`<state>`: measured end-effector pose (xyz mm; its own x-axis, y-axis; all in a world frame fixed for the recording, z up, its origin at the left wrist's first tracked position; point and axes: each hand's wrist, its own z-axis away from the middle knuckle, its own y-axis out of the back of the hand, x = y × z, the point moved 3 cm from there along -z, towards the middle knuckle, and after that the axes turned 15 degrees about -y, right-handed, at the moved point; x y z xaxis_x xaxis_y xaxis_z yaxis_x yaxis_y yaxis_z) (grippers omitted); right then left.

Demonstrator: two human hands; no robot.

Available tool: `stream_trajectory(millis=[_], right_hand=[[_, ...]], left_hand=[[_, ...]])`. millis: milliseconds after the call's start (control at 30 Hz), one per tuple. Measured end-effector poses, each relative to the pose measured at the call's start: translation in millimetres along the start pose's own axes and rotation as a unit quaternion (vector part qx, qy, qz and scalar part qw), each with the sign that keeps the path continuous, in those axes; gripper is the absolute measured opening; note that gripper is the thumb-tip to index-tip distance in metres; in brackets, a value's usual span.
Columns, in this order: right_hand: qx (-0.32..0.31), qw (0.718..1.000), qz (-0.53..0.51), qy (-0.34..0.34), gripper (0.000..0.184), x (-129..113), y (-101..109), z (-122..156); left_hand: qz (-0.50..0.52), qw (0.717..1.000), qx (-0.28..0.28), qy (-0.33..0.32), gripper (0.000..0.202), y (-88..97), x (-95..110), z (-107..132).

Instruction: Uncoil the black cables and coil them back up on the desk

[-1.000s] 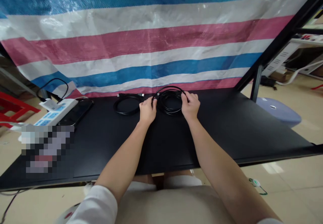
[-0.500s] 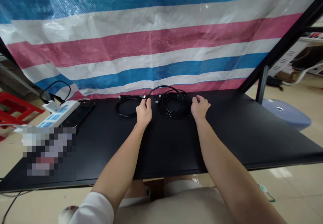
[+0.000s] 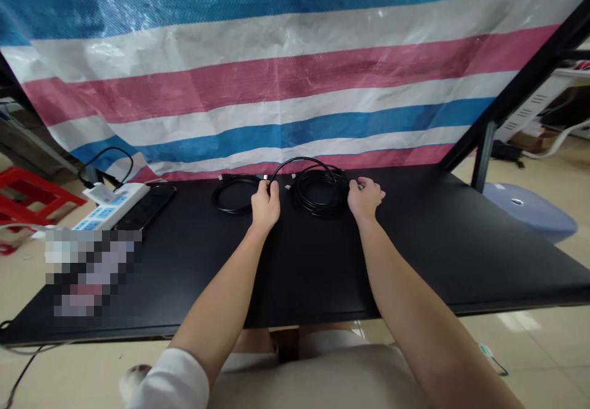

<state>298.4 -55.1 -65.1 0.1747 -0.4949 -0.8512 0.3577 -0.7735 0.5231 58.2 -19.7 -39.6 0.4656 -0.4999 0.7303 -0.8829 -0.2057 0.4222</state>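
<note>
My left hand [image 3: 266, 203] pinches one end of a black cable, its metal plug [image 3: 265, 177] poking up past the fingertips. From there the black cable [image 3: 302, 159] arches over to the right, toward a coil of black cable [image 3: 318, 209] lying on the black table. My right hand [image 3: 365, 198] is closed at the right side of that coil, with a bit of cable end showing between thumb and fingers. Left of my left hand lies a smaller loop of black cable [image 3: 230, 211], its light-tipped plug [image 3: 220, 177] at the back. Loose plugs show beside the bigger coil.
A white power strip [image 3: 110, 207] with a plugged-in adapter and a dark phone [image 3: 146, 207] lie on the left of the table [image 3: 313, 274]. A striped plastic sheet [image 3: 276, 83] hangs behind. A red stool [image 3: 32, 194] and a blue-grey bin [image 3: 530, 209] stand beyond the sides.
The view has shifted slightly. Both hands keep nearly the same places and the same hold on the cable.
</note>
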Motion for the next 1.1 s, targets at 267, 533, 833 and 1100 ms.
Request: stream_trajectory(millis=[267, 533, 833, 1100], right_hand=[[-0.010, 1.000, 0.006, -0.005, 0.035, -1.6, 1.9, 0.1], [0.010, 1.000, -0.013, 0.023, 0.033, 5.5, -6.5, -6.1], [-0.008, 1.000, -0.003, 0.022, 0.034, 4.6, -5.5, -4.9], [-0.012, 1.000, 0.003, 0.025, 0.034, 2.9, -6.5, -3.2]], left_hand=[[0.000, 1.000, 0.000, 0.015, 0.014, -2.6, -1.2, 0.8], [0.001, 0.999, -0.022, 0.031, 0.013, -7.0, -2.6, 1.2], [-0.008, 0.999, -0.027, 0.033, 0.014, -6.7, -1.5, -0.4], [-0.042, 0.998, -0.044, 0.025, 0.014, -6.0, 2.7, -2.8]])
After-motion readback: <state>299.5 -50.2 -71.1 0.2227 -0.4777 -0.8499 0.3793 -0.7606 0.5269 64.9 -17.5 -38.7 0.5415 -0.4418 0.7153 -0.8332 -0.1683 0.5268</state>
